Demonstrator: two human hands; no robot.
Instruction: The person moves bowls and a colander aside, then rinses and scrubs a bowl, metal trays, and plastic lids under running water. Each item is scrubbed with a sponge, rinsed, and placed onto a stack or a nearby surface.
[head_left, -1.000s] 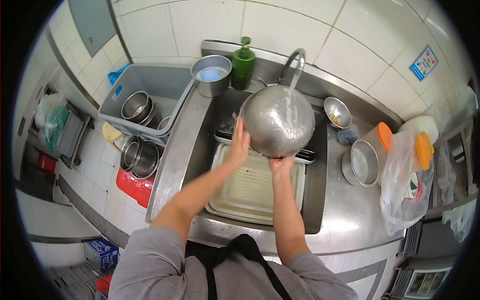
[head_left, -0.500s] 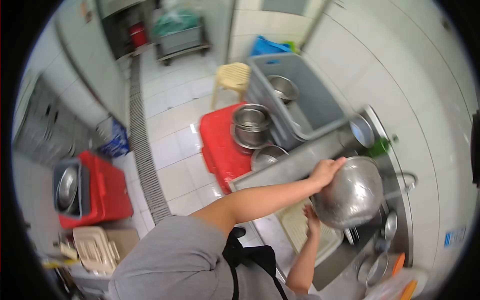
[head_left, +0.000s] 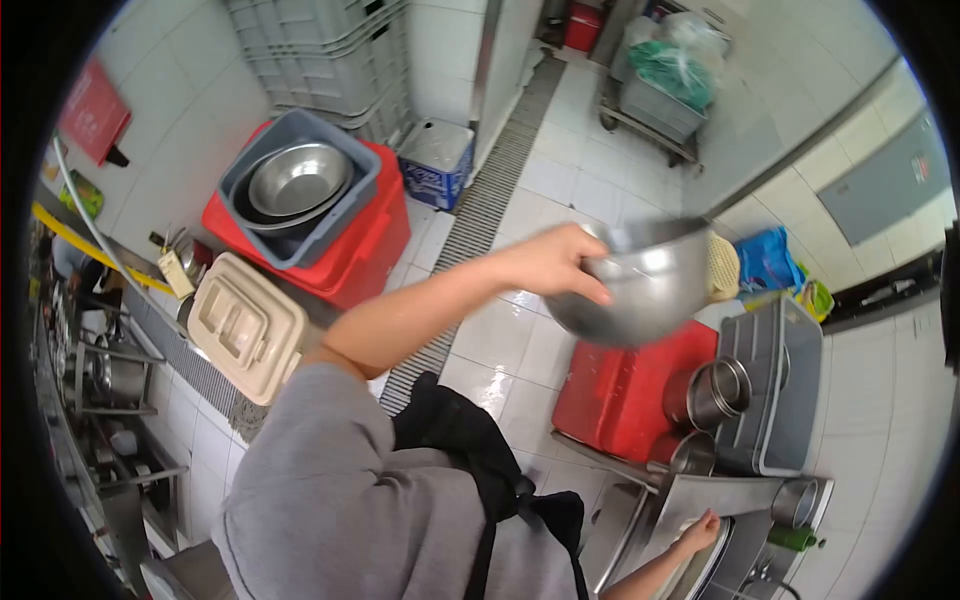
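My left hand grips the rim side of a large shiny steel mixing bowl, with the thumb on its outer wall. The bowl is tilted and hangs in the air above the tiled floor and a red lidded box. Far off at the lower right, my right hand is over the sink area near a pale tray. Its fingers look loosely curled, and no object shows in them. Part of that hand's detail is too small to make out.
At left, a grey tub holding steel bowls sits on another red box. Beside it lies a beige lid. Steel pots and a grey bin stand right. A drain grate crosses the floor.
My left hand has carried the steel bowl from over the sink out above the floor, away from my right hand. My view has turned left, bringing the tub of bowls nearer the middle.
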